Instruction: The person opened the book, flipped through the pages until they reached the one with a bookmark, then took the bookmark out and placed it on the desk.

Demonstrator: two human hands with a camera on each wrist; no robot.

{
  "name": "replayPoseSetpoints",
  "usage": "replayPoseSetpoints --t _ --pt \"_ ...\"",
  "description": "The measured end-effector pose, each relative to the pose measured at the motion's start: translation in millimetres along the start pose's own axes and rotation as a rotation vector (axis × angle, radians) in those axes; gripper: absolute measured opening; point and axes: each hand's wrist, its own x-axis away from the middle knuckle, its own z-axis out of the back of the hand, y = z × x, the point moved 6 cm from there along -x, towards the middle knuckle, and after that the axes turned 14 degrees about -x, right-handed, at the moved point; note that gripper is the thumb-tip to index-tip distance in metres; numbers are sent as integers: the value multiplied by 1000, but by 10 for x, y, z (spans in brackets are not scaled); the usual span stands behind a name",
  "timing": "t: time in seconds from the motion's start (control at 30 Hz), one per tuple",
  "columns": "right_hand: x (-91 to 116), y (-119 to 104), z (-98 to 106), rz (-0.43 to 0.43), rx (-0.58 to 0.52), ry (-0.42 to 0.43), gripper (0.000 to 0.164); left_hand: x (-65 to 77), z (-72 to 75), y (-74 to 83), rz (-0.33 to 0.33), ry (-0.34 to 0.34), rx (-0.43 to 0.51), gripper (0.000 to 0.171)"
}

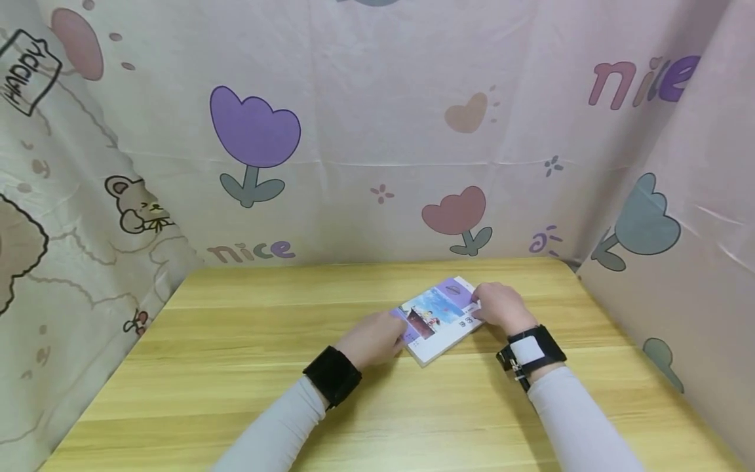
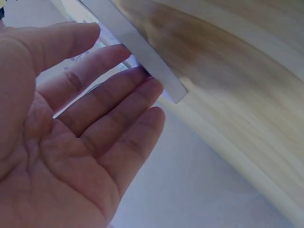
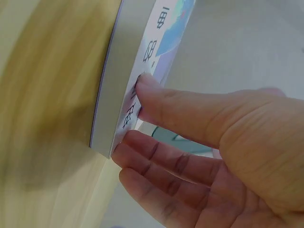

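Note:
A paperback book [image 1: 436, 314] with a purple, white and blue picture cover lies at a slant on the wooden table [image 1: 224, 354], cover up. At its left end is my left hand [image 1: 374, 337]. In the left wrist view the fingers [image 2: 126, 116] are extended, tips right at the book's corner, with the thumb apart from them. My right hand [image 1: 504, 308] is at the opposite end. The right wrist view has the right thumb [image 3: 185, 111] touching the cover by dark printed characters, while the other fingers [image 3: 156, 180] are loosely bent near the corner. The right index finger is mostly hidden behind the thumb.
Behind the table hangs a pale curtain [image 1: 354, 131] printed with flowers, hearts and words, and it continues along both sides. Black bands [image 1: 333, 375] wrap both wrists, over light sleeves [image 1: 277, 426]. The table's back edge meets the curtain beyond the book.

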Motion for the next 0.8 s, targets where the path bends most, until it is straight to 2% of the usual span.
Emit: replayPoseSetpoints --t 0.33,0.47,0.63,0.8 --pt "-206 -385 -160 54 45 -24 28 263 36 -60 40 9 -92 14" --pt "-302 -545 -239 74 59 -35 27 373 79 -74 47 62 -124 11" --pt "-390 -757 -324 126 70 -30 27 524 157 -35 61 109 -143 12" --pt "-435 -996 -409 208 103 -17 28 650 199 32 54 92 -163 17"
